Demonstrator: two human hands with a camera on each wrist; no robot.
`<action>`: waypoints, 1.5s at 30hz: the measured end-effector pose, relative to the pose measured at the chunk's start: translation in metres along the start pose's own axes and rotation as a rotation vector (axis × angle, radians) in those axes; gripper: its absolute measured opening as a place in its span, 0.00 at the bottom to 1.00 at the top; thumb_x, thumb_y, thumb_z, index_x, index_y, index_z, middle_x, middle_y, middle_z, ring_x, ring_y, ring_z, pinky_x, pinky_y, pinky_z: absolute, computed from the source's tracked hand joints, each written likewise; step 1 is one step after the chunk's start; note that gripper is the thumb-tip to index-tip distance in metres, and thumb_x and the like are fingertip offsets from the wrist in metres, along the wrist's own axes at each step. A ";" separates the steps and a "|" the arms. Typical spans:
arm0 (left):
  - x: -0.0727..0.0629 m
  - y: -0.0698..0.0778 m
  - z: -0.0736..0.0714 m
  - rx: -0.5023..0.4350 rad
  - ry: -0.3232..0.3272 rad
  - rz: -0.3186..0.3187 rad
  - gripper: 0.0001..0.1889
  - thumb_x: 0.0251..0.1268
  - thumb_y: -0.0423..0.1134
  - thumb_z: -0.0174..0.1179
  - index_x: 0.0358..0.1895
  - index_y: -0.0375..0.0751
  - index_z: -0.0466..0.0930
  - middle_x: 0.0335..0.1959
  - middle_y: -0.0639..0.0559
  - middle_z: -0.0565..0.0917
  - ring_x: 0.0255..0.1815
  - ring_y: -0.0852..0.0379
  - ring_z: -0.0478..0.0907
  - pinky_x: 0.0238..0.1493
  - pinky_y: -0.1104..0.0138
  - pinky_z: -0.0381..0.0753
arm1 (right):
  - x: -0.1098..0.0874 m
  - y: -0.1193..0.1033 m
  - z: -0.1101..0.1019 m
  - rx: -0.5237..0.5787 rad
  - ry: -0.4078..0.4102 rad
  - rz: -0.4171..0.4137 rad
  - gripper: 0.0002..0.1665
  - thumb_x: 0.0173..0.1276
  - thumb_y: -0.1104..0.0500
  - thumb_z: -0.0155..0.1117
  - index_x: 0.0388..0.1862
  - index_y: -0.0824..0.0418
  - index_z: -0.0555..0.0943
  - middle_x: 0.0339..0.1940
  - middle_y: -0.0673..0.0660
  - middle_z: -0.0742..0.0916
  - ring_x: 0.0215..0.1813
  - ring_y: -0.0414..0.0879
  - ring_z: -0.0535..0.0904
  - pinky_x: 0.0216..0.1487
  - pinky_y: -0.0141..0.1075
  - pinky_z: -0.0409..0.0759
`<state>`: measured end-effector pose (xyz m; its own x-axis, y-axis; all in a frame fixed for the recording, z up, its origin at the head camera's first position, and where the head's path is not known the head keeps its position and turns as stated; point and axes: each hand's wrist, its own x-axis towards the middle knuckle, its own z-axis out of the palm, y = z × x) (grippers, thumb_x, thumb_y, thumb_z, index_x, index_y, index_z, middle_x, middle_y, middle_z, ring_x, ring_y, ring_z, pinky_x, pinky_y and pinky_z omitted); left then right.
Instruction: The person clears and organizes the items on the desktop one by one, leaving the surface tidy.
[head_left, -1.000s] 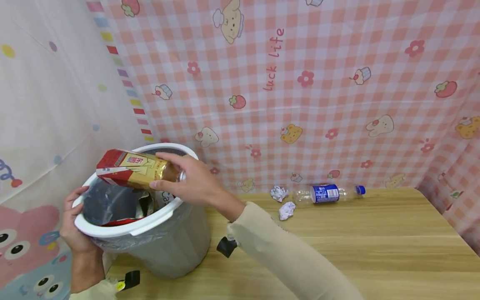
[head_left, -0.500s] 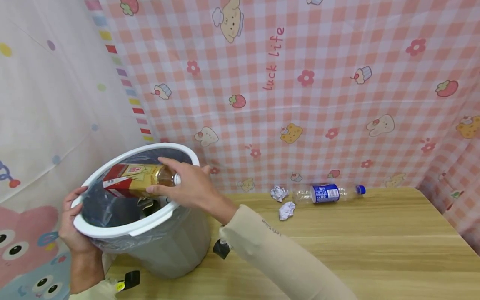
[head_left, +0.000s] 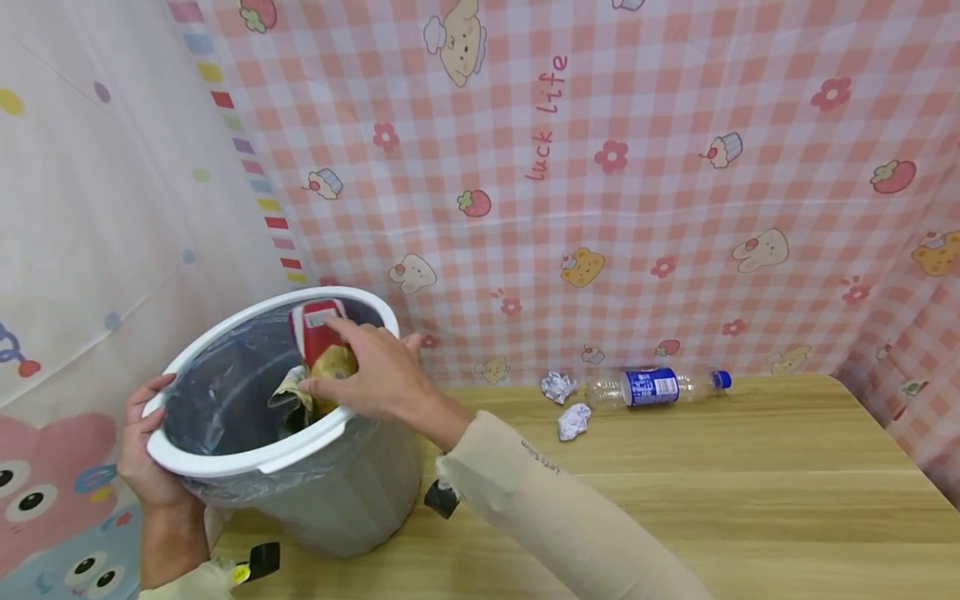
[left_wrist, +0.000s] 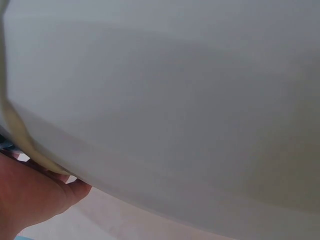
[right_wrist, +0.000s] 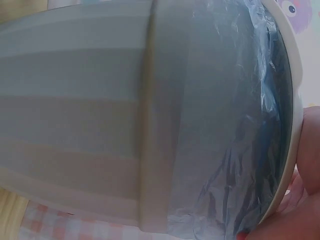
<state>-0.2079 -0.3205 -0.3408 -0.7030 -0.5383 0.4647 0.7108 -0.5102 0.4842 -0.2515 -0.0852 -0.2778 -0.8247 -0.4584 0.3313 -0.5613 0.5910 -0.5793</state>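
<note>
At the left in the head view, a pale grey bin (head_left: 360, 492) with a white rim (head_left: 225, 462) leans over, lined with a clear bag. My left hand (head_left: 153, 450) grips the rim at its left side. Over the bin's mouth is my right hand (head_left: 382, 371), thumb and index finger stretched apart. Between and below them lies a bottle (head_left: 322, 333) with a red and gold label, its red end pointing up and away; its neck is hidden. A crumpled wrapper (head_left: 292, 396) is inside the bin beside it. The left wrist view shows my left hand at the bin's edge.
On the wooden table (head_left: 675, 500) lies a clear plastic bottle (head_left: 652, 387) with a blue label and cap. Two crumpled paper balls (head_left: 573, 422) are at its left. A pink checked curtain (head_left: 675, 208) hangs behind.
The red and gold bottle has gone from above the rim down into the bin and has swung round, red end now away. My right hand lowered slightly; my left hand stays put.
</note>
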 end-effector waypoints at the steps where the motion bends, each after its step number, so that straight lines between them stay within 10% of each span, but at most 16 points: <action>1: 0.000 0.000 0.000 0.003 -0.001 0.000 0.17 0.65 0.28 0.37 0.53 0.23 0.68 0.53 0.33 0.72 0.50 0.44 0.75 0.47 0.64 0.79 | 0.000 0.000 0.000 0.004 0.002 0.002 0.47 0.60 0.34 0.68 0.76 0.44 0.64 0.53 0.48 0.83 0.57 0.40 0.77 0.59 0.56 0.60; 35: 0.000 -0.001 0.001 -0.042 0.012 0.000 0.17 0.65 0.26 0.37 0.53 0.21 0.67 0.52 0.32 0.73 0.46 0.44 0.78 0.43 0.64 0.80 | -0.021 0.010 -0.012 0.235 0.074 -0.061 0.38 0.66 0.43 0.65 0.73 0.47 0.67 0.69 0.53 0.74 0.68 0.49 0.66 0.67 0.61 0.54; 45: -0.001 -0.001 0.002 -0.032 0.026 0.005 0.17 0.65 0.27 0.37 0.53 0.21 0.68 0.51 0.32 0.73 0.45 0.44 0.79 0.41 0.64 0.81 | -0.040 0.026 -0.028 0.455 0.101 -0.015 0.35 0.68 0.45 0.65 0.72 0.45 0.69 0.67 0.55 0.72 0.59 0.47 0.71 0.51 0.44 0.76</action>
<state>-0.2082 -0.3184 -0.3399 -0.6991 -0.5581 0.4470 0.7148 -0.5284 0.4581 -0.2356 -0.0329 -0.2856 -0.8322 -0.3841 0.3999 -0.5040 0.2232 -0.8344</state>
